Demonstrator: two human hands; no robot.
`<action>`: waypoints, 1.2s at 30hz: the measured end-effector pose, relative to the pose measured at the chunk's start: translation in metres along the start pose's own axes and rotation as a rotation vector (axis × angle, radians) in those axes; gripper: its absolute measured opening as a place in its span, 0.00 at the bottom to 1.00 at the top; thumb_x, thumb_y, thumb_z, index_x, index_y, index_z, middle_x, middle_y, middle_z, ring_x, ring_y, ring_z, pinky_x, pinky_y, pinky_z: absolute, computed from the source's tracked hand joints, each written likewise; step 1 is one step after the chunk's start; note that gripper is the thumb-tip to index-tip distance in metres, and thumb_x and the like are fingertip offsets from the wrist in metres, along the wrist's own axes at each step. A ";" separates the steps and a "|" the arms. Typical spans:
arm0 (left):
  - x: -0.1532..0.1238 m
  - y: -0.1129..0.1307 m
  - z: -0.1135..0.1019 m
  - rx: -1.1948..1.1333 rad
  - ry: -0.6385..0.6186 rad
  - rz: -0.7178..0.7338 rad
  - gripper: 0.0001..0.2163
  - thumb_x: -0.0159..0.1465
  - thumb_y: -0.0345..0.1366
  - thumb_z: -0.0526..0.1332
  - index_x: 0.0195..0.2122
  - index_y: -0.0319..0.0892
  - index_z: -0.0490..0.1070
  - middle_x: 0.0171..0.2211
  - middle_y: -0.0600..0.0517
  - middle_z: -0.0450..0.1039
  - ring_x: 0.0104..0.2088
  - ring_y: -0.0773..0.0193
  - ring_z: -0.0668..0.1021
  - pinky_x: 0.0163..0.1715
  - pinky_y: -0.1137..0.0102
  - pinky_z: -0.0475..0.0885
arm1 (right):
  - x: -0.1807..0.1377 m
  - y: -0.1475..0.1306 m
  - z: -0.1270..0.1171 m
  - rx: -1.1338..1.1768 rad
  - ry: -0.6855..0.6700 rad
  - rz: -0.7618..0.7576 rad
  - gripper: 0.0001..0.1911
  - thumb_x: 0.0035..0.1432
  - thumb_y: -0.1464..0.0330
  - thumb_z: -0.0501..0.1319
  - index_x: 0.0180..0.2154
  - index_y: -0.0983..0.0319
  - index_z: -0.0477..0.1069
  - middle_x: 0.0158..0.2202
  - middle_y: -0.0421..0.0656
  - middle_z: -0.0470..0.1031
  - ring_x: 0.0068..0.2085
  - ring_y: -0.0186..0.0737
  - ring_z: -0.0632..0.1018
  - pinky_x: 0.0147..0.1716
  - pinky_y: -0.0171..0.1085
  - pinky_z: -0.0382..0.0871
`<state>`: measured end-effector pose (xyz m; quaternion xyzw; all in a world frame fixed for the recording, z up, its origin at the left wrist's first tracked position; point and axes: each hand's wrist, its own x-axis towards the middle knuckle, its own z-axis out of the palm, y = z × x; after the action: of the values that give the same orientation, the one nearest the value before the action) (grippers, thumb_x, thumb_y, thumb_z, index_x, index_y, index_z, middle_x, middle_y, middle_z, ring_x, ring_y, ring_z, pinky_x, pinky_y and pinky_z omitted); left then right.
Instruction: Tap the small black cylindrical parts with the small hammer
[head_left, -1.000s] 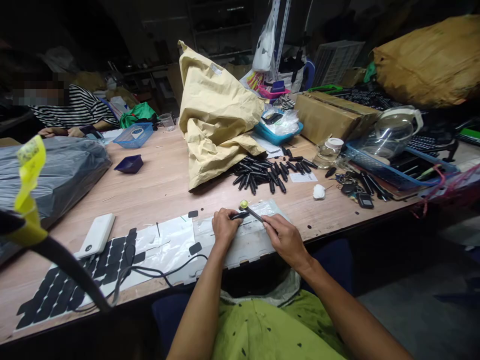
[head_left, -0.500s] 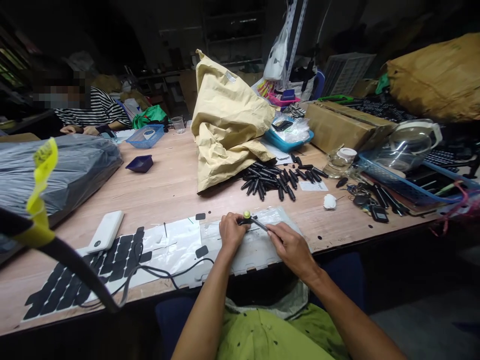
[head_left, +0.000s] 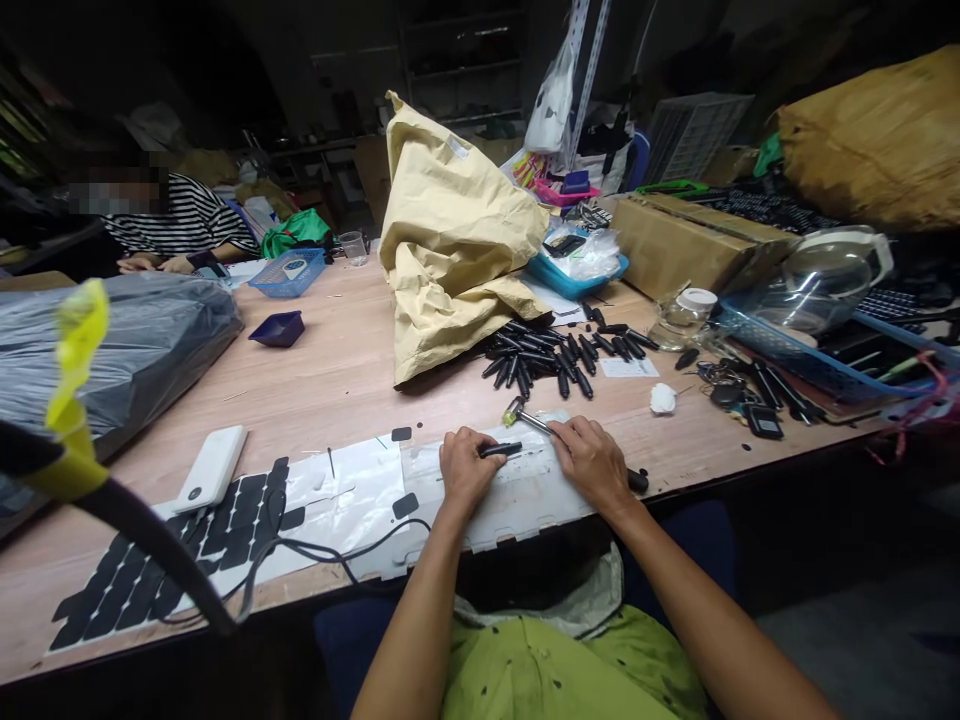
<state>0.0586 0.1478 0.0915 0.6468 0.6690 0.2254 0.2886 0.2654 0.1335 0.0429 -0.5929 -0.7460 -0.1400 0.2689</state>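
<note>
My left hand [head_left: 465, 465] is closed around a slim black pen-like piece [head_left: 504, 449], whose end points right over a pale sheet [head_left: 525, 490]. Fingers of my right hand [head_left: 590, 460] wrap the handle of a small hammer with a yellowish head [head_left: 514, 411]. That head rests low, just beyond the black piece and apart from it. The handle's dark end [head_left: 637, 481] pokes out on the right side of my hand. Past both hands, a heap of similar black pieces [head_left: 536, 355] spreads out beside a crumpled tan paper bag [head_left: 457, 240].
To the left, a white power bank [head_left: 214, 468] and black cable [head_left: 292, 541] lie by sheets of black stickers [head_left: 244, 515]. Keys [head_left: 724, 393], a glass jar [head_left: 681, 318] and a blue basket [head_left: 847, 345] stand right. Across the table sits a person in striped sleeves [head_left: 199, 215].
The hammer head has moved from above the black piece to the table just beyond it. My right hand has shifted slightly right and turned. The left hand stays nearly in place, its piece more exposed.
</note>
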 end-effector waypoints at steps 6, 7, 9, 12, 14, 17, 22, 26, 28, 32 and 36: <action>-0.040 -0.012 0.003 -0.056 -0.287 0.273 0.09 0.48 0.35 0.75 0.32 0.51 0.83 0.55 0.51 0.72 0.58 0.46 0.68 0.61 0.50 0.62 | 0.000 -0.004 -0.002 -0.018 -0.033 0.014 0.13 0.66 0.69 0.55 0.46 0.58 0.78 0.34 0.45 0.74 0.37 0.43 0.70 0.36 0.38 0.60; -0.050 -0.014 0.006 -0.042 -0.331 0.341 0.10 0.47 0.35 0.76 0.31 0.51 0.83 0.59 0.51 0.69 0.61 0.44 0.65 0.63 0.47 0.59 | 0.000 -0.004 -0.002 -0.022 -0.038 0.017 0.13 0.66 0.69 0.55 0.46 0.58 0.78 0.34 0.45 0.74 0.37 0.43 0.70 0.36 0.38 0.59; -0.068 -0.018 0.013 0.029 -0.374 0.430 0.11 0.46 0.33 0.76 0.31 0.50 0.83 0.66 0.51 0.63 0.66 0.39 0.60 0.66 0.43 0.53 | 0.000 -0.005 -0.002 -0.029 -0.040 0.019 0.13 0.66 0.69 0.55 0.46 0.58 0.77 0.35 0.45 0.74 0.38 0.43 0.70 0.36 0.38 0.59; -0.086 -0.023 0.018 0.128 -0.376 0.484 0.13 0.46 0.28 0.75 0.33 0.47 0.83 0.71 0.49 0.54 0.69 0.35 0.55 0.67 0.39 0.48 | 0.000 -0.006 -0.002 -0.037 -0.038 0.017 0.13 0.66 0.69 0.55 0.46 0.58 0.77 0.34 0.45 0.73 0.38 0.43 0.69 0.36 0.38 0.59; -0.088 -0.025 0.017 0.118 -0.385 0.502 0.15 0.44 0.29 0.76 0.34 0.47 0.83 0.71 0.48 0.54 0.69 0.33 0.55 0.67 0.37 0.50 | 0.000 -0.007 -0.001 -0.041 -0.037 0.020 0.13 0.66 0.69 0.55 0.46 0.58 0.77 0.34 0.45 0.73 0.38 0.43 0.69 0.36 0.38 0.58; -0.073 -0.025 0.012 -0.048 -0.344 0.486 0.13 0.47 0.35 0.77 0.34 0.48 0.83 0.62 0.45 0.69 0.63 0.39 0.66 0.62 0.42 0.61 | 0.000 -0.010 -0.001 -0.043 -0.035 0.023 0.13 0.65 0.69 0.56 0.46 0.58 0.77 0.34 0.45 0.72 0.38 0.43 0.68 0.36 0.38 0.57; 0.011 -0.001 -0.002 -0.315 0.103 0.251 0.08 0.64 0.36 0.63 0.41 0.45 0.80 0.42 0.47 0.81 0.44 0.57 0.80 0.47 0.62 0.75 | -0.001 -0.013 0.000 -0.030 -0.028 0.030 0.12 0.65 0.70 0.56 0.46 0.58 0.77 0.34 0.45 0.72 0.38 0.43 0.68 0.35 0.39 0.57; 0.091 0.023 -0.005 -0.108 0.237 0.060 0.12 0.67 0.32 0.57 0.46 0.41 0.79 0.44 0.45 0.80 0.44 0.58 0.79 0.47 0.65 0.73 | -0.001 -0.014 0.000 -0.022 -0.026 0.027 0.13 0.65 0.70 0.56 0.46 0.58 0.77 0.34 0.44 0.71 0.38 0.43 0.68 0.35 0.39 0.57; 0.116 0.030 -0.002 0.057 0.203 0.035 0.13 0.68 0.33 0.57 0.48 0.40 0.79 0.46 0.43 0.79 0.48 0.56 0.78 0.50 0.65 0.71 | -0.002 -0.014 0.001 -0.018 -0.024 0.022 0.12 0.65 0.70 0.56 0.46 0.58 0.76 0.34 0.44 0.71 0.37 0.42 0.68 0.36 0.39 0.57; 0.135 0.032 0.009 0.164 0.144 0.042 0.11 0.66 0.33 0.61 0.46 0.43 0.80 0.48 0.42 0.77 0.52 0.52 0.75 0.52 0.63 0.69 | -0.002 -0.017 0.001 -0.016 -0.030 0.024 0.12 0.65 0.71 0.56 0.45 0.57 0.76 0.34 0.44 0.71 0.38 0.42 0.68 0.36 0.39 0.57; 0.136 0.028 0.010 0.206 0.128 0.021 0.10 0.64 0.32 0.62 0.45 0.46 0.79 0.49 0.44 0.75 0.53 0.51 0.73 0.52 0.62 0.68 | -0.001 -0.019 0.000 -0.017 -0.028 0.023 0.12 0.63 0.72 0.57 0.45 0.57 0.76 0.34 0.44 0.71 0.38 0.42 0.68 0.36 0.39 0.58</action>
<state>0.0859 0.2847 0.0903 0.6642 0.6990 0.1993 0.1749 0.2475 0.1277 0.0444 -0.6054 -0.7418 -0.1349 0.2550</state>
